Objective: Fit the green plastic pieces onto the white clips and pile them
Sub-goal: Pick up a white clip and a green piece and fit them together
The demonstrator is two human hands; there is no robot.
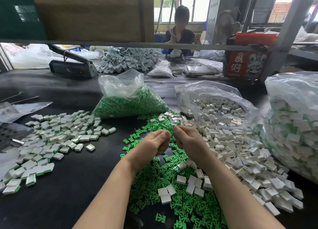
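My left hand (153,146) and my right hand (187,139) are held close together above a spread of loose green plastic pieces (172,199) on the black table. Both have curled fingers with the fingertips nearly meeting; what they pinch is hidden behind the fingers. Loose white clips (240,153) lie in a heap to the right of my hands. A pile of assembled white clips with green edges (51,139) covers the table to the left.
A clear bag of green pieces (130,101) stands behind my hands, a bag of white clips (215,104) right of it, and a large full bag (292,125) at far right. Another person (180,30) sits across the table behind a shelf rail (120,43).
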